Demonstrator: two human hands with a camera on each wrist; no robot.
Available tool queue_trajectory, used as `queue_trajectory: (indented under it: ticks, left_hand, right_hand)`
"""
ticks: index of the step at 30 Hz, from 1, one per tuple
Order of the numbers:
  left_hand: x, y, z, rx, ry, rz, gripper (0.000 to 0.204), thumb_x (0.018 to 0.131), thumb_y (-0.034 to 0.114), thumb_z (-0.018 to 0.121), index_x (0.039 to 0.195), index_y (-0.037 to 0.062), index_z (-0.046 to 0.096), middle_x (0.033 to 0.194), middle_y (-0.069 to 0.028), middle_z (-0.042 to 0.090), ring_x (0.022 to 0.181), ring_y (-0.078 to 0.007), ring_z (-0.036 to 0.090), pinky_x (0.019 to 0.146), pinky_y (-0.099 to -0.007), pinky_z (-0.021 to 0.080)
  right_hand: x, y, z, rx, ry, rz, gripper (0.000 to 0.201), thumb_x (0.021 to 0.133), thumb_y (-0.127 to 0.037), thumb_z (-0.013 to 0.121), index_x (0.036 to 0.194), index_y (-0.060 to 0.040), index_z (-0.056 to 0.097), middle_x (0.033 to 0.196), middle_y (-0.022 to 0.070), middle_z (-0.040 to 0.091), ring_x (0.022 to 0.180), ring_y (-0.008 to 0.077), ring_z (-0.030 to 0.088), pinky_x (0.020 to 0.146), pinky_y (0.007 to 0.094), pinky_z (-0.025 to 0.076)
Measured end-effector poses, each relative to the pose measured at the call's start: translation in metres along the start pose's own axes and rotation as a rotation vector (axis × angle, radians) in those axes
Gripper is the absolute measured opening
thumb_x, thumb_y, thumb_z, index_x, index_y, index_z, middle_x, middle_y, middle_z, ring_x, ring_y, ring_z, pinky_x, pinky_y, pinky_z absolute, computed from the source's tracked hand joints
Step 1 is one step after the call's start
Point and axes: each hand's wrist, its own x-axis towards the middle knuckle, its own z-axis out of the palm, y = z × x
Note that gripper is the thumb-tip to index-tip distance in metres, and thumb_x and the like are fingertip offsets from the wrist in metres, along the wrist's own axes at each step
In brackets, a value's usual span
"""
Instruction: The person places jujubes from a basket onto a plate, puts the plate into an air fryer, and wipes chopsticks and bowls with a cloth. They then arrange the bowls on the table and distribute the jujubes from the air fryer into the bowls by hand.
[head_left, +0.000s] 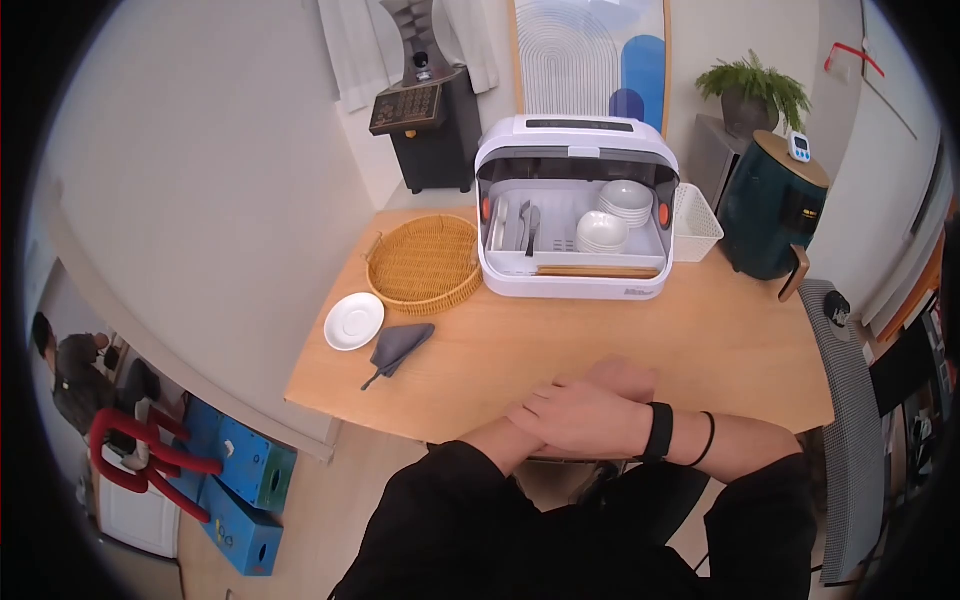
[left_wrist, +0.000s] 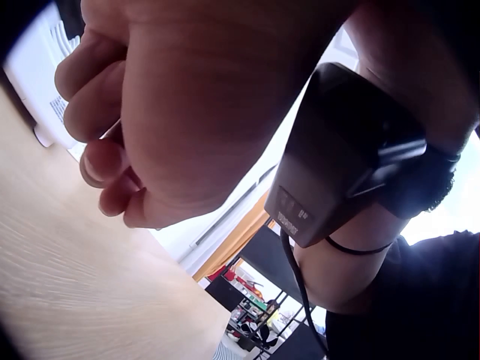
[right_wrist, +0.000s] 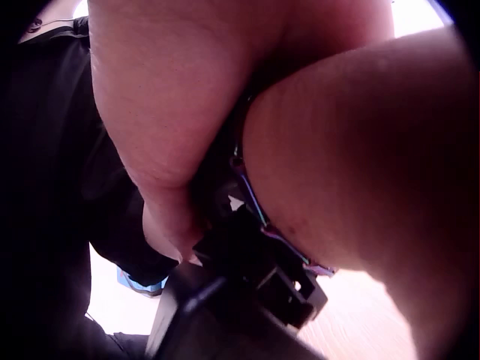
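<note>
My two forearms cross near the table's front edge in the head view. The right hand, with a black band at its wrist, rests over the left wrist. Beyond it, partly covered, lies the left hand; its fingers hang loosely curled with nothing in them in the left wrist view. Nearest to the hands is a folded dark grey cloth, to their left. A white plate and a round wicker tray sit behind it. A white dish cabinet stands open, holding white bowls, cutlery and chopsticks.
Right of the cabinet are a white plastic basket and a dark green air fryer. A potted fern stands behind. A black machine is at the back left of the wooden table. Another person is far left.
</note>
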Motion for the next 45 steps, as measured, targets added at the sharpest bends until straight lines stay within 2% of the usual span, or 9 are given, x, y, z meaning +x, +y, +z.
queue_trajectory:
  ticks: [3, 5, 15, 18, 20, 30, 36, 38, 45]
  left_hand:
    - [-0.005, 0.014, -0.003, -0.046, -0.051, -0.023, 0.014, 0.081, 0.019, 0.061, 0.073, 0.0077, 0.062, 0.067, -0.0154, 0.063, 0.057, -0.0367, 0.061, 0.051, -0.0448, 0.046]
    - [-0.005, 0.013, 0.004, -0.277, 0.095, 0.029, 0.013, 0.081, 0.02, 0.062, 0.076, 0.0086, 0.063, 0.069, -0.0139, 0.064, 0.058, -0.036, 0.06, 0.051, -0.0428, 0.046]
    - [-0.021, 0.029, 0.01, -0.456, -0.025, -0.006, 0.013, 0.081, 0.02, 0.062, 0.078, 0.0071, 0.061, 0.07, -0.0131, 0.064, 0.058, -0.0325, 0.057, 0.054, -0.0388, 0.045]
    - [-0.023, 0.041, -0.006, -0.535, -0.043, -0.024, 0.013, 0.081, 0.019, 0.062, 0.078, 0.0065, 0.061, 0.069, -0.0128, 0.063, 0.057, -0.0319, 0.055, 0.054, -0.0381, 0.044]
    - [-0.023, 0.046, -0.01, -0.584, -0.059, -0.043, 0.013, 0.081, 0.018, 0.061, 0.077, 0.0061, 0.06, 0.068, -0.0126, 0.062, 0.056, -0.0315, 0.053, 0.054, -0.0377, 0.044]
    - [0.002, 0.044, 0.014, -0.051, -0.009, -0.049, 0.015, 0.083, 0.02, 0.062, 0.078, 0.0063, 0.064, 0.068, -0.0157, 0.065, 0.059, -0.037, 0.062, 0.055, -0.0442, 0.049]
    - [0.0, 0.018, -0.006, -0.111, 0.015, -0.085, 0.017, 0.084, 0.021, 0.062, 0.078, 0.005, 0.063, 0.065, -0.0145, 0.064, 0.058, -0.0344, 0.062, 0.055, -0.0425, 0.049]
    - [-0.01, 0.003, -0.033, -0.309, 0.103, -0.14, 0.018, 0.085, 0.021, 0.062, 0.079, 0.0033, 0.061, 0.061, -0.0121, 0.061, 0.053, -0.0298, 0.058, 0.054, -0.0384, 0.046]
    - [0.002, -0.037, -0.088, -0.321, 0.485, -0.342, 0.021, 0.09, 0.02, 0.065, 0.084, 0.0003, 0.063, 0.059, -0.0068, 0.057, 0.05, -0.0142, 0.048, 0.05, -0.0301, 0.039]
  right_hand:
    - [-0.006, -0.015, -0.003, -0.097, 0.036, 0.011, 0.035, 0.078, -0.026, 0.07, 0.104, -0.0056, 0.057, 0.088, 0.0058, 0.064, 0.088, 0.021, 0.064, 0.075, 0.0346, 0.049]
    - [-0.012, -0.019, -0.003, -0.149, 0.072, 0.009, 0.031, 0.08, -0.025, 0.067, 0.103, -0.0064, 0.056, 0.088, 0.0051, 0.064, 0.087, 0.0203, 0.063, 0.077, 0.0337, 0.049]
    - [-0.038, -0.043, -0.006, -0.216, 0.156, 0.019, 0.033, 0.079, -0.027, 0.067, 0.104, -0.01, 0.055, 0.092, 0.0057, 0.061, 0.09, 0.0217, 0.063, 0.084, 0.0373, 0.048]
    - [-0.052, -0.036, -0.002, -0.201, 0.137, 0.076, 0.045, 0.079, -0.029, 0.068, 0.118, -0.0111, 0.057, 0.1, 0.0047, 0.06, 0.095, 0.023, 0.061, 0.09, 0.0397, 0.048]
    - [-0.063, -0.032, -0.001, -0.214, 0.281, 0.049, 0.041, 0.077, -0.026, 0.067, 0.114, -0.0114, 0.058, 0.098, 0.0049, 0.06, 0.094, 0.0234, 0.061, 0.089, 0.0412, 0.048]
    - [-0.055, -0.033, 0.016, -0.19, 0.382, 0.009, 0.024, 0.079, -0.016, 0.058, 0.101, -0.0059, 0.057, 0.087, 0.0054, 0.059, 0.087, 0.0228, 0.06, 0.082, 0.0374, 0.049]
    - [-0.047, -0.018, -0.011, 0.009, 0.437, -0.051, 0.044, 0.073, -0.014, 0.071, 0.115, -0.0076, 0.061, 0.094, 0.0053, 0.061, 0.095, 0.0233, 0.06, 0.085, 0.037, 0.049]
    - [-0.053, -0.008, -0.02, 0.241, 0.594, 0.116, 0.039, 0.076, -0.009, 0.071, 0.114, -0.0073, 0.061, 0.102, 0.0083, 0.062, 0.1, 0.0218, 0.06, 0.085, 0.0357, 0.049]
    - [-0.067, 0.03, 0.032, 0.886, 0.538, 0.832, 0.033, 0.089, -0.014, 0.068, 0.119, -0.0039, 0.059, 0.112, 0.011, 0.063, 0.102, 0.0167, 0.06, 0.082, 0.0317, 0.05]
